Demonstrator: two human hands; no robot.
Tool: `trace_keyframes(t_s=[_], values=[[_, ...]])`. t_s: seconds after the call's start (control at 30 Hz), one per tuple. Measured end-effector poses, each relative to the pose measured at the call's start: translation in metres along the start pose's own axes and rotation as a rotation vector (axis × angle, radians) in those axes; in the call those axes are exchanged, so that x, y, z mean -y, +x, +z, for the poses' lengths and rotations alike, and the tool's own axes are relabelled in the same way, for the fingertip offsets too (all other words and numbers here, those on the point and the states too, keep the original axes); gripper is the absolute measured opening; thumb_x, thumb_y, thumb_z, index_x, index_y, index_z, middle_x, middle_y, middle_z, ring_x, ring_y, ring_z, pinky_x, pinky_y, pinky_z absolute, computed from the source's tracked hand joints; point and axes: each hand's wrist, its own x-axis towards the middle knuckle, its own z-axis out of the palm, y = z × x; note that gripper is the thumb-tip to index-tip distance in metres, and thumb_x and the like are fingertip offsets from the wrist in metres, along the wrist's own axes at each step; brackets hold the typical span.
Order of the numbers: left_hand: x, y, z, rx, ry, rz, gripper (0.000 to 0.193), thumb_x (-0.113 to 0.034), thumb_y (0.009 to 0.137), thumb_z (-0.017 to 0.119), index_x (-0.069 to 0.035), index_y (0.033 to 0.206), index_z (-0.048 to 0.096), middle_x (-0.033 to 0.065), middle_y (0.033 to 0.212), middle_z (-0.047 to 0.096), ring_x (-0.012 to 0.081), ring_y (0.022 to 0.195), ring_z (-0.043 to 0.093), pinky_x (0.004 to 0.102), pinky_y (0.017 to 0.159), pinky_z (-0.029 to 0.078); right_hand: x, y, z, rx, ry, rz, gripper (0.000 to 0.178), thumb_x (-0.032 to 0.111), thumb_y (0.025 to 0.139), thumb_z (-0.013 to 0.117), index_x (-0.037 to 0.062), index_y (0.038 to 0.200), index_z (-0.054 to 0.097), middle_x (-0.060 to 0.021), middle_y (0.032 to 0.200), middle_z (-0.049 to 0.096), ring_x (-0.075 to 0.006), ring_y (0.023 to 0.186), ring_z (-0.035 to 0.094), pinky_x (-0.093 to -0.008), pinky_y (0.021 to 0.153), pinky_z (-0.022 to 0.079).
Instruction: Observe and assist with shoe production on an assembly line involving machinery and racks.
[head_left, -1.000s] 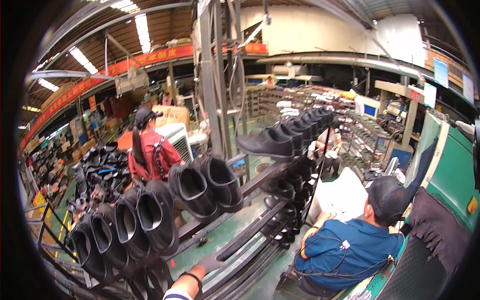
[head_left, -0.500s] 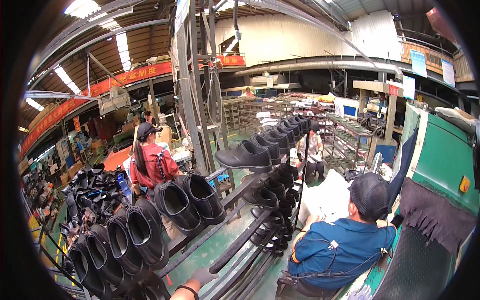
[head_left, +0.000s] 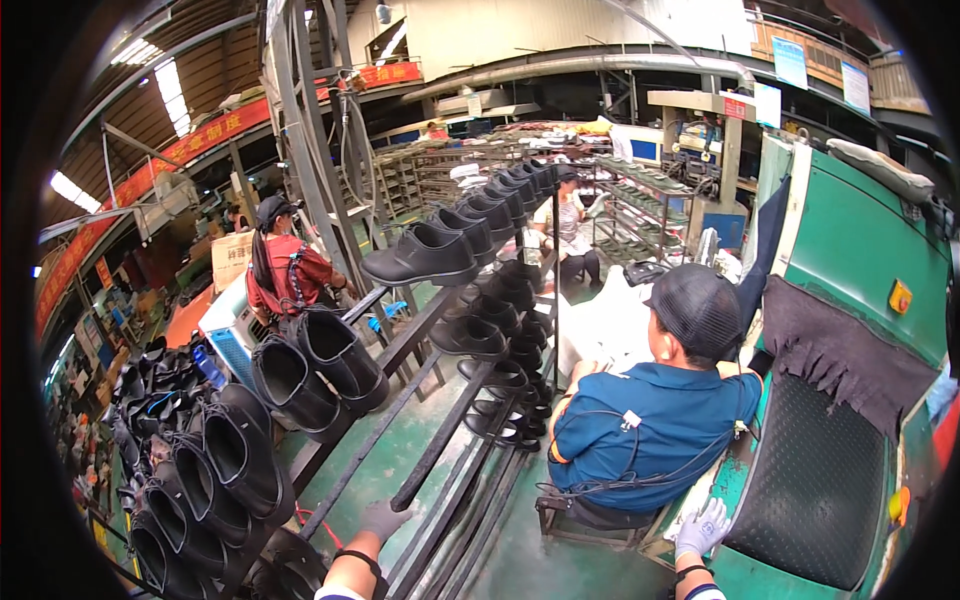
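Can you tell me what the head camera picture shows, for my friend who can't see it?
A person's gloved left hand touches a dark metal rack rail, and their white-gloved right hand rests on a green machine. Black boots and black shoes fill the rack in a shoe factory. A seated worker in a blue shirt faces away.

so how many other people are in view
3, maybe more hidden: a person in blue seated right beside the rack, a person in red behind the boots at left, a seated person further back.
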Motion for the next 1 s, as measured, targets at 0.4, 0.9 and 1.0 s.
trace_keyframes(t_s=[0.4, 0.9, 1.0], values=[[0.009, 0.013, 0.013, 0.022, 0.055, -0.047, 0.080, -0.068, 0.074, 0.064, -0.007, 0.125, 0.065, 0.0215, 0.125, 0.066, 0.0322, 0.120, 0.062, 0.0424, 0.100, 0.047, -0.003, 0.000, -0.006, -0.024, 0.019, -0.009, 0.055, 0.033, 0.090, 0.056, 0.0072, 0.139, 0.051, -0.0102, 0.151, 0.045, -0.0271, 0.142, 0.037, -0.0477, 0.120, 0.020], [0.017, 0.005, 0.012, -0.045, 0.003, -0.019, 0.072, -0.065, 0.075, 0.065, -0.006, 0.117, 0.070, 0.0218, 0.115, 0.069, 0.0359, 0.112, 0.066, 0.0439, 0.098, 0.049, -0.004, -0.002, 0.003, -0.050, 0.031, -0.061, 0.055, 0.031, 0.091, 0.055, 0.0058, 0.140, 0.050, -0.0107, 0.151, 0.045, -0.0277, 0.142, 0.037, -0.0466, 0.120, 0.020], [0.003, -0.003, 0.002, -0.013, -0.010, -0.014, 0.071, -0.065, 0.077, 0.064, -0.006, 0.116, 0.070, 0.0220, 0.115, 0.069, 0.0357, 0.111, 0.066, 0.0445, 0.098, 0.049, -0.002, -0.005, -0.001, -0.027, -0.002, 0.003, 0.056, 0.031, 0.093, 0.054, 0.0072, 0.143, 0.048, -0.0094, 0.152, 0.045, -0.0255, 0.144, 0.036, -0.0456, 0.121, 0.020]])
